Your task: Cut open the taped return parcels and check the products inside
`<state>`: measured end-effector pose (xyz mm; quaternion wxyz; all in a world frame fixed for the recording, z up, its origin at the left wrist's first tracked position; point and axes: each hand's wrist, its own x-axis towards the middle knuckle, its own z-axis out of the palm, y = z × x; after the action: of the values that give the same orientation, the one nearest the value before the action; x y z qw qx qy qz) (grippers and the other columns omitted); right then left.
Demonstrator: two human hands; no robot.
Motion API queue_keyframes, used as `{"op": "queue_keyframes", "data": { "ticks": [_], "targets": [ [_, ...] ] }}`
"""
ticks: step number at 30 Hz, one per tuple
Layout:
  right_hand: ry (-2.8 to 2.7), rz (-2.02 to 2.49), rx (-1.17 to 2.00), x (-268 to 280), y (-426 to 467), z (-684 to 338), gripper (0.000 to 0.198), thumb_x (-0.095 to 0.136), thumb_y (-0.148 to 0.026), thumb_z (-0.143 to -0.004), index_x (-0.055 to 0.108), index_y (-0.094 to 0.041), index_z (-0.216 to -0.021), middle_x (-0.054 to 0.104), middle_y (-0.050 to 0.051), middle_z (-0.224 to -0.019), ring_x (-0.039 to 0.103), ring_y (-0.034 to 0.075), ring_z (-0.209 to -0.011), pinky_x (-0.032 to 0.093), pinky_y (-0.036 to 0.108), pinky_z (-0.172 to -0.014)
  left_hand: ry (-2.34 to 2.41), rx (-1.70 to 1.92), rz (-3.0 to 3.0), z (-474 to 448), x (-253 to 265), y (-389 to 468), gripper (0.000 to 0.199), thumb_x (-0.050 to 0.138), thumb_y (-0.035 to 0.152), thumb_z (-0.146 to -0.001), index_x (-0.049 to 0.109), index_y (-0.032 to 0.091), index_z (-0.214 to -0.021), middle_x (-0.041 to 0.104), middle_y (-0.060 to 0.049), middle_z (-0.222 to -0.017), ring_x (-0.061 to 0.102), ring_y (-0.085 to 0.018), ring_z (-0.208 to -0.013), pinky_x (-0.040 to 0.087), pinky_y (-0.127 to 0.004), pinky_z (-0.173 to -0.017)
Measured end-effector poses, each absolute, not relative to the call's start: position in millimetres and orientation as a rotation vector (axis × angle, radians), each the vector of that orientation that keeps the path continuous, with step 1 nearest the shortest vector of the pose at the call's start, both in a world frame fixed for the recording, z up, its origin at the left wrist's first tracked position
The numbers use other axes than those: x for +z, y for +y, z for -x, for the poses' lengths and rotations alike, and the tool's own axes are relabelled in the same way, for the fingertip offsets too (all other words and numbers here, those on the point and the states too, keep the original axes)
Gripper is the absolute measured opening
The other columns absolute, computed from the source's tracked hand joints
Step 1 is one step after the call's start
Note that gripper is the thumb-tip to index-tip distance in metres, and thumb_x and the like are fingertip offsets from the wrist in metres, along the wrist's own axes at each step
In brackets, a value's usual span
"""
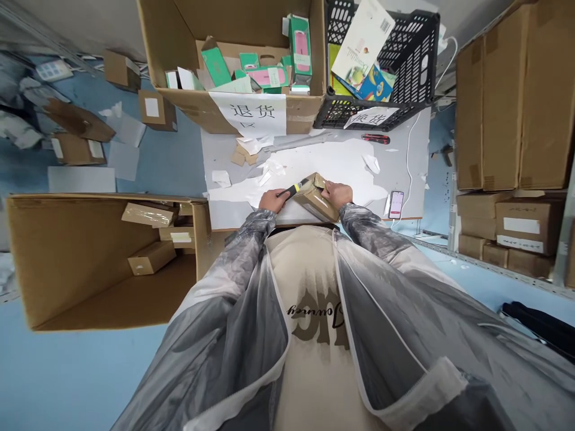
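My left hand is closed around a black and yellow utility knife, its tip at the near-left top edge of a small brown cardboard box. That box stands tilted at the front of the white table, close to my body. My right hand grips the box at its upper right corner, fingers at a flap that looks partly lifted. What is inside the box is hidden. Scraps of white paper and torn brown cardboard lie beyond my left hand.
At the back stand a large carton of green and pink boxes and a black crate with packages. A red and black tool and a phone lie right. An open carton stands left; stacked boxes fill the right shelf.
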<state>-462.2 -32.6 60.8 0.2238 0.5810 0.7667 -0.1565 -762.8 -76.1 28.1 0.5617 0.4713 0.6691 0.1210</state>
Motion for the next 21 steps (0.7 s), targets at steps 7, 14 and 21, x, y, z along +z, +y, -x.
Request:
{"op": "queue_keyframes", "data": {
  "ticks": [7, 14, 21],
  "targets": [
    [2.262, -1.482, -0.445, 47, -15, 460, 0.059, 0.037, -0.032, -0.128, 0.076, -0.001, -0.16, 0.085, 0.03, -0.137, 0.08, 0.04, -0.117, 0.048, 0.046, -0.092, 1.572, 0.301, -1.037, 736, 28, -42, 0.046, 0.066, 0.055, -0.111, 0.097, 0.021, -0.116, 0.079, -0.005, -0.075, 0.064, -0.022, -0.058, 0.054, -0.034, -0.065],
    [2.341, -1.383, -0.54, 38, -9, 465, 0.059, 0.037, -0.043, -0.132, 0.076, -0.007, -0.157, 0.083, 0.029, -0.139, 0.076, 0.039, -0.124, 0.048, 0.045, -0.095, 1.574, 0.149, -1.255, 747, 28, -36, 0.048, 0.068, 0.052, -0.109, 0.099, 0.022, -0.128, 0.079, -0.006, -0.071, 0.075, -0.028, -0.076, 0.054, -0.034, -0.072],
    [2.314, -1.314, -0.546, 31, -16, 480, 0.052, 0.03, -0.035, -0.133, 0.076, -0.013, -0.143, 0.081, 0.026, -0.139, 0.075, 0.037, -0.126, 0.05, 0.044, -0.102, 1.477, 0.127, -1.291, 776, 15, -66, 0.053, 0.075, 0.056, -0.103, 0.098, 0.023, -0.138, 0.087, -0.007, -0.09, 0.081, -0.029, -0.088, 0.061, -0.034, -0.088]
  ]
}}
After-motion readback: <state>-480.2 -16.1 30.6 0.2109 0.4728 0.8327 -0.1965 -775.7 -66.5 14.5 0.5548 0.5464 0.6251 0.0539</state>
